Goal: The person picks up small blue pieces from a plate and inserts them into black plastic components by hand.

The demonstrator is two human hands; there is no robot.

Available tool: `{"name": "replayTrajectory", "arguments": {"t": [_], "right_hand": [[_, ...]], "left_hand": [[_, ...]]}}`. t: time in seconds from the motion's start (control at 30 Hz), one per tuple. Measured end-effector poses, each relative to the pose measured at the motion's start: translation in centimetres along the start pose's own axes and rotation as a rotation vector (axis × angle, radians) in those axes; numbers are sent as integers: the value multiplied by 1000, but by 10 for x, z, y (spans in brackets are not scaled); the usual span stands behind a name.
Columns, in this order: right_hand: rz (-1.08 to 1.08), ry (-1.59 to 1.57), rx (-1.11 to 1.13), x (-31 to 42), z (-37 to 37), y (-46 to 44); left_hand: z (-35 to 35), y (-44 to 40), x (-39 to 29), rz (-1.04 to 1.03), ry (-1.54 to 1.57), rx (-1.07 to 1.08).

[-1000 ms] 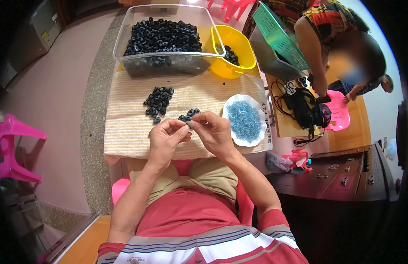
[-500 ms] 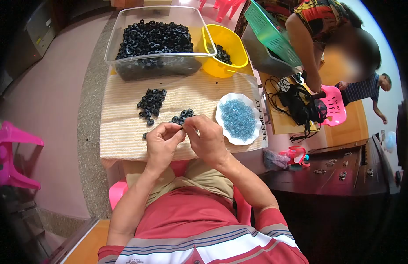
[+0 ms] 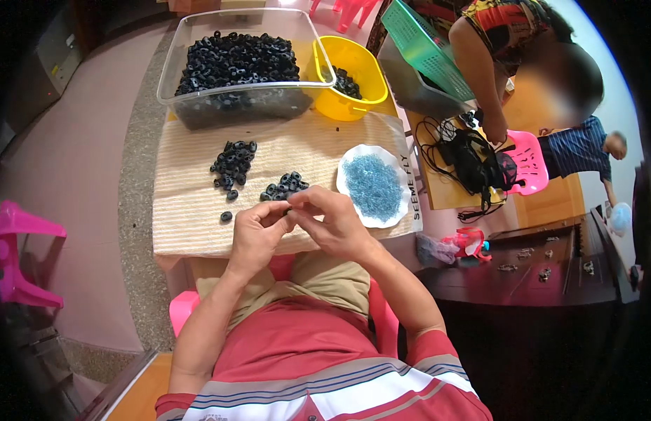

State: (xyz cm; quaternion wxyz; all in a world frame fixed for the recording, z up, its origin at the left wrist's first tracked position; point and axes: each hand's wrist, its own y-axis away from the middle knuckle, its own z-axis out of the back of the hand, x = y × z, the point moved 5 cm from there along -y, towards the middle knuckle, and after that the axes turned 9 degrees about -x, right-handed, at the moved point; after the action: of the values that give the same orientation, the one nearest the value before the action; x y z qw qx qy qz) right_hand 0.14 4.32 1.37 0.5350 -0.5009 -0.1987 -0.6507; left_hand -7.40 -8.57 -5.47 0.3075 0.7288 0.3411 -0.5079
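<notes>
Dark piece [image 3: 289, 210]: pinched at the meeting fingertips of both hands, above the near part of the cloth [image 3: 175, 165]; mostly hidden by the fingers
Left hand [image 3: 255, 235]: grip closed, thumb and finger on the dark piece
Right hand [image 3: 331, 221]: grip closed on the same piece from the other side
Near pile [image 3: 284, 186]: black parts on the cloth, just beyond the fingertips
Far pile [image 3: 232, 163]: black parts on the cloth, farther out and to the left of the near pile
Loose part [image 3: 226, 216]: on the cloth beside the left hand, apart from both piles
Plate [image 3: 342, 188]: white, wavy rim, heaped with clear blue bits [image 3: 374, 186], to the right of the right hand
Tub [image 3: 248, 104]: clear, full of black parts, at the far side of the bench [image 3: 391, 107]
Bucket [image 3: 339, 107]: yellow, black parts inside, beside the tub
Writing: "SEEME FLY" along the right edge of the cloth; print on the shirt [image 3: 290, 351] too small to read
Count: one tub, one bucket, one plate, two piles, one dark piece in the fingers; parts in tub too many to count
Others: two people, one [image 3: 480, 63] leaning over black cords [image 3: 473, 161], one [image 3: 581, 149] in a striped top
</notes>
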Motion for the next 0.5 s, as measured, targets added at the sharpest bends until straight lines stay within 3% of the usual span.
{"name": "replayTrajectory", "arguments": {"t": [0.03, 0.13, 0.23, 0.5], "right_hand": [[19, 2, 15, 1, 5, 0], [277, 601, -129, 2, 42, -11], [190, 931, -162, -16, 79, -22], [-7, 1057, -59, -49, 102, -27]], "left_hand": [[0, 0, 2, 10, -16, 19], [3, 0, 2, 5, -39, 4], [2, 0, 4, 15, -38, 5], [2, 1, 8, 17, -71, -17]]}}
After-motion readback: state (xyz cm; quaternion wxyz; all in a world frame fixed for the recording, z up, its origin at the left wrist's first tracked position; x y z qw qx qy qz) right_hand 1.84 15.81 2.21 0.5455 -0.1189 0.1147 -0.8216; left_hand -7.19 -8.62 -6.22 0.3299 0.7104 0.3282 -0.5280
